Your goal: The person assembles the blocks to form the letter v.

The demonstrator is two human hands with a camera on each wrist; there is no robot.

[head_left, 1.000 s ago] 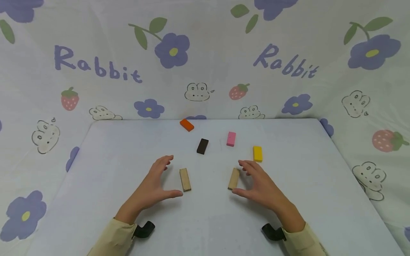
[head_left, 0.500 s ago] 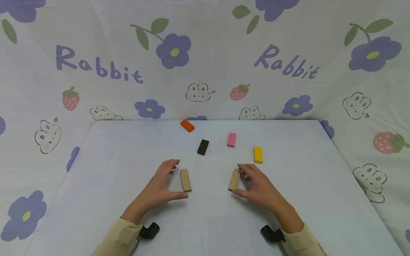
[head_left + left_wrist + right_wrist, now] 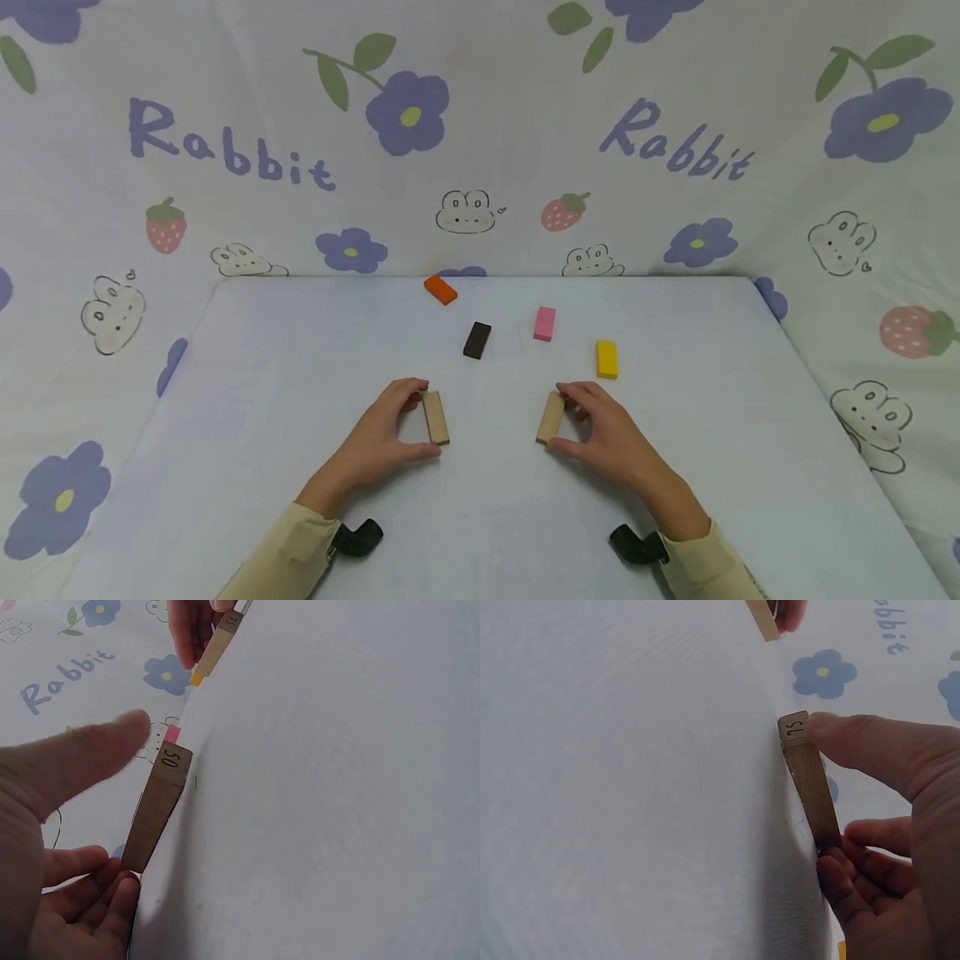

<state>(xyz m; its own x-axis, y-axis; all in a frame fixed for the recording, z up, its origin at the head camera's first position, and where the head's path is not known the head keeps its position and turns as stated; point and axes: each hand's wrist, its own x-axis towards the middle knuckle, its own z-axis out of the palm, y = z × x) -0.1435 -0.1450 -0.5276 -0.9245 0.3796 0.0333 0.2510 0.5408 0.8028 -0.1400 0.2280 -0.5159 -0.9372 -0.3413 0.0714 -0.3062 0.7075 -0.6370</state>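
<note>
Two wooden blocks lie on the white table. In the head view my left hand [image 3: 373, 443] curves around the left block [image 3: 436, 418], fingertips at its far end. The left wrist view shows my thumb [image 3: 120, 742] held off the near end of this block [image 3: 156, 810], marked 50, while the fingers reach its far end. My right hand [image 3: 618, 443] pinches the right block [image 3: 551, 417] end to end. Seen from the right wrist, the thumb [image 3: 840, 739] rests on the end marked 75 of that block [image 3: 814, 787], with fingertips at the other end.
Beyond the hands stand an orange block [image 3: 440, 289] near the table's back edge, a dark block [image 3: 477, 341], a pink block [image 3: 544, 324] and a yellow block [image 3: 607, 359]. Patterned cloth [image 3: 510, 150] hangs behind the table [image 3: 495, 517].
My left hand has moved right, bringing its fingers up to the left block. The right hand's thumb and fingers have closed slightly around the right block. Both blocks have stayed in place.
</note>
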